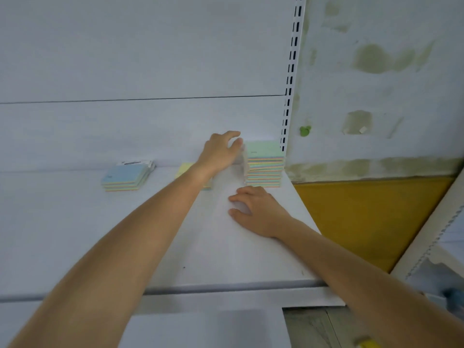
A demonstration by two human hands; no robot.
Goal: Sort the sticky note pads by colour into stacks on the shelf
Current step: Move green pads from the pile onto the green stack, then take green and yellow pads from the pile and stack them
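Shelf (75, 234), white; three groups of pads at its back. Tall stack (265, 167), green on top, in the right rear corner beside the slotted upright (291, 71). Blue stack (125, 177), low, well to the left, its pads slightly fanned. Yellow pad (183, 169) between them, mostly hidden behind the left forearm.

Left hand (221, 151) is at the tall stack's left face, fingers curled toward it; something pale and blurred sits between fingers and stack, possibly a pad on edge; whether the hand clamps it cannot be told. Right hand (256, 209) lies palm down on the shelf just in front of the tall stack, fingers loose, holding nothing.

Step, as judged: squaring or feeding the tall stack.

Risks: the tall stack is the highest and narrow; a sideways push from the left hand could shear its upper pads toward the upright or topple them forward onto the right hand; the left forearm passes over the yellow pad and could drag it on withdrawal.
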